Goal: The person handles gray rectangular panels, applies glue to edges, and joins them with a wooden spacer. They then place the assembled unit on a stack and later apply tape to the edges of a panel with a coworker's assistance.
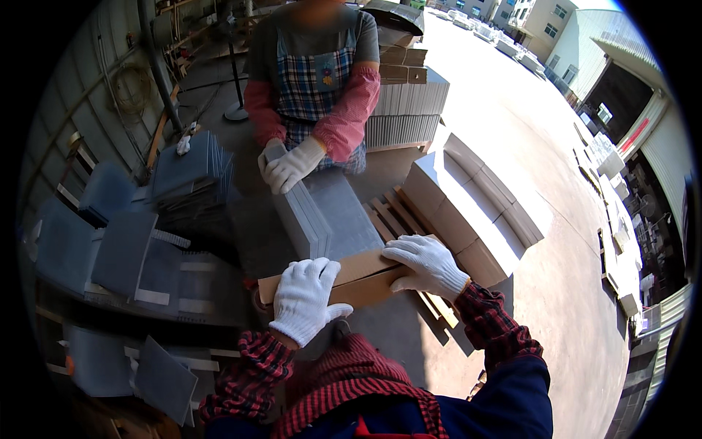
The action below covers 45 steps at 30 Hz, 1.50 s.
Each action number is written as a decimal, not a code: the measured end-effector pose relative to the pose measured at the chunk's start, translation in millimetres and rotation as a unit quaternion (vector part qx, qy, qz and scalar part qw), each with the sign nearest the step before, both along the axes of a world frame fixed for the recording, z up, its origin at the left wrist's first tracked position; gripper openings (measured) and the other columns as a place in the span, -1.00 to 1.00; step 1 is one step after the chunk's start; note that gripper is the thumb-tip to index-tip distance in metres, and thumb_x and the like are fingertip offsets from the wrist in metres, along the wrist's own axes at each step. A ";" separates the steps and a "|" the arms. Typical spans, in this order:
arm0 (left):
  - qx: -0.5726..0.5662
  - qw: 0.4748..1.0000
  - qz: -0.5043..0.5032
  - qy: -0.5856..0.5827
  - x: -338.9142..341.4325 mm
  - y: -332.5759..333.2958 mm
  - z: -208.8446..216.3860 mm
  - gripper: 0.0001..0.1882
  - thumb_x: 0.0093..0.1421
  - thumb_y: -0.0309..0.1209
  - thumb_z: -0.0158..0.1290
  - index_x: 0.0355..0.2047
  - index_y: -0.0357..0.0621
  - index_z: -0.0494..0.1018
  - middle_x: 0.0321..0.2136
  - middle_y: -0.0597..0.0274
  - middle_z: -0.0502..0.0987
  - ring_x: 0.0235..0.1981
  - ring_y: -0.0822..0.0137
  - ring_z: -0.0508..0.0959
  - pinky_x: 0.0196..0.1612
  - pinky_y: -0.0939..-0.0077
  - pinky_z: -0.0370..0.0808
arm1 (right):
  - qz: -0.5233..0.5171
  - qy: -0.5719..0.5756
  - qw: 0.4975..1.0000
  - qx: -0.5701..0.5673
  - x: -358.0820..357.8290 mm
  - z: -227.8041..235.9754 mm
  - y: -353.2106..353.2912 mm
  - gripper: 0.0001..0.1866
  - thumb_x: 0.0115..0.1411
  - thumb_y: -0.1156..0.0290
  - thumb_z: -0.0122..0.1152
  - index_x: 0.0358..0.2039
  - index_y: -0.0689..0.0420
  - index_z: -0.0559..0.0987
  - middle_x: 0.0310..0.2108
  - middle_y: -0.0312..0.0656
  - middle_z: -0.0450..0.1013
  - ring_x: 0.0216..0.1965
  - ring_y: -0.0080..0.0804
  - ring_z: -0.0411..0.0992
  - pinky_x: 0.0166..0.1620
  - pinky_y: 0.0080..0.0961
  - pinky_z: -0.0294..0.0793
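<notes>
In front of me is a brown cardboard box (363, 287), long and narrow, with a gap along its top. My left hand (303, 301), in a white knitted glove, grips its left end, fingers over the top and thumb toward me. My right hand (426, 265), gloved alike, holds the right end with its fingers over the upper edge. Just beyond the box, several thin grey slabs (301, 223) stand on edge beside a flat grey surface (340, 208). A co-worker's white-gloved hands (292, 167) rest on the far end of these slabs.
The co-worker (314, 73) stands opposite, in a plaid apron. White cartons (468, 197) sit on a wooden pallet (391, 212) at the right. More grey slabs (124, 256) lean in stacks at the left. Behind the co-worker is a tall slab stack (406, 110).
</notes>
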<state>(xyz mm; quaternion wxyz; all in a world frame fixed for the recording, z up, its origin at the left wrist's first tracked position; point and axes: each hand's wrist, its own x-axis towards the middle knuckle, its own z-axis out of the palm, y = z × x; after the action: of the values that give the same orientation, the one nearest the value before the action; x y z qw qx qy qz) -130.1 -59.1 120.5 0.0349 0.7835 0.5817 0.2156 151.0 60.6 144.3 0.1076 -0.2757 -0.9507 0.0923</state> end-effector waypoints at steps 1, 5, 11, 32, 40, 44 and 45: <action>-0.007 1.000 0.002 0.000 1.9 2.0 -3.5 -0.29 -0.07 0.10 0.40 -0.01 -0.07 0.53 -0.11 0.17 0.57 -0.02 0.10 0.54 0.07 0.16 0.49 | -0.017 -0.011 0.999 -0.027 -1.0 -0.6 -2.0 -0.31 -0.07 0.08 0.51 0.11 -0.03 0.58 0.08 -0.23 0.55 0.12 -0.16 0.48 0.16 -0.20 0.45; 0.030 0.999 0.028 0.033 10.6 -0.7 -22.7 -0.61 0.00 -0.02 0.39 -0.26 0.08 0.60 -0.48 0.32 0.59 -0.44 0.24 0.62 -0.40 0.28 0.54 | -0.114 -0.147 0.981 -0.056 -11.5 -3.3 -13.6 -0.57 0.03 0.01 0.42 -0.09 -0.14 0.68 -0.19 -0.33 0.61 -0.13 -0.26 0.57 -0.15 -0.27 0.58; 0.076 0.994 0.057 0.056 15.8 -1.5 -30.8 -0.69 -0.03 -0.13 0.42 -0.34 0.08 0.61 -0.52 0.34 0.56 -0.46 0.23 0.61 -0.37 0.28 0.53 | -0.087 0.006 0.992 0.089 1.0 -48.1 -13.9 -0.70 0.06 0.01 0.39 -0.30 -0.10 0.68 -0.40 -0.31 0.56 -0.30 -0.31 0.57 -0.26 -0.35 0.55; 0.072 0.947 0.116 -0.291 43.0 -20.5 -10.9 -0.37 -0.05 -0.50 0.41 0.06 -0.26 0.45 -0.09 0.08 0.54 -0.10 0.14 0.58 0.01 0.27 0.51 | -0.101 0.252 0.929 -0.252 120.0 8.8 39.7 -0.52 0.03 0.04 0.55 -0.09 0.02 0.73 -0.27 -0.19 0.68 -0.27 -0.29 0.63 -0.14 -0.43 0.60; 0.117 0.845 0.382 -0.355 96.2 2.9 -78.7 -0.50 0.26 -0.39 0.23 0.12 -0.36 0.37 -0.02 0.05 0.50 0.01 0.14 0.54 0.14 0.24 0.44 | -0.024 0.086 0.991 -0.102 77.4 29.3 78.8 -0.63 0.11 -0.07 0.40 -0.20 -0.13 0.76 -0.31 -0.26 0.65 -0.29 -0.21 0.61 -0.20 -0.33 0.58; 0.069 0.832 0.338 -0.433 66.4 -0.8 -134.5 -0.60 0.35 -0.43 0.13 0.11 -0.42 0.43 0.00 0.03 0.56 0.00 0.23 0.55 0.11 0.29 0.47 | 0.019 0.038 0.999 0.000 49.0 8.2 95.8 -0.66 0.11 -0.07 0.39 -0.24 -0.14 0.75 -0.34 -0.29 0.63 -0.25 -0.20 0.60 -0.18 -0.27 0.57; 0.039 0.832 0.328 -0.447 62.7 -1.0 -141.0 -0.60 0.36 -0.42 0.13 0.12 -0.43 0.44 0.02 0.02 0.56 0.01 0.24 0.55 0.11 0.30 0.47 | 0.021 0.026 0.999 0.017 42.7 2.3 100.2 -0.66 0.09 -0.06 0.41 -0.23 -0.14 0.75 -0.33 -0.29 0.63 -0.25 -0.20 0.60 -0.18 -0.27 0.57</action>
<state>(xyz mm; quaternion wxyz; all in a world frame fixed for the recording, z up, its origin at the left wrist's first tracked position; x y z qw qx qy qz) -67.4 -60.1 -20.6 0.1872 0.3661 0.7165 0.5635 193.8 160.8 146.6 0.1350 -0.2515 -0.9546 0.0856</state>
